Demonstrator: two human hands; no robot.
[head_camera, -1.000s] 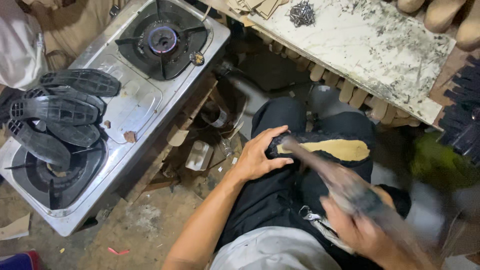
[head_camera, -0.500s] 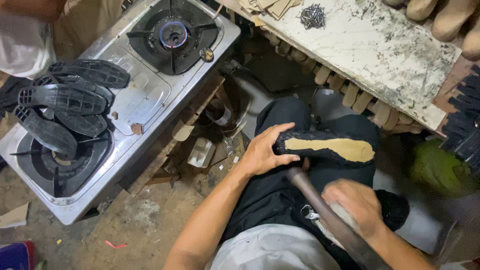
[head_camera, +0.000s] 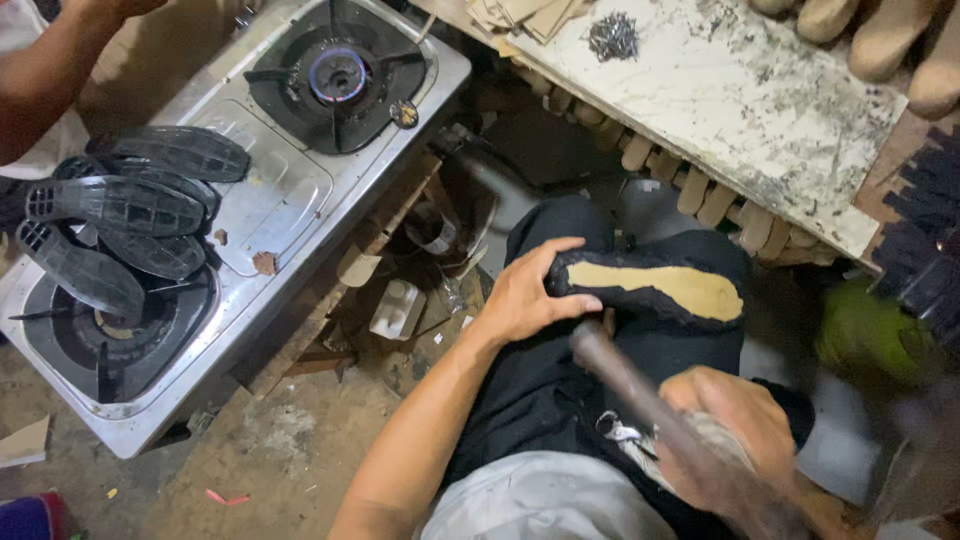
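We are pinning the black shoe with its tan insole (head_camera: 660, 288) sole-up on our lap, left hand (head_camera: 525, 295) clasping its heel steady, while our right hand (head_camera: 725, 435) is gripping the blurred dark hammer (head_camera: 610, 362) above it.

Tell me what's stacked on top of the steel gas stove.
Several black rubber shoe soles lie piled over the steel gas stove's left burner, hiding most of it; the far burner burns uncovered.
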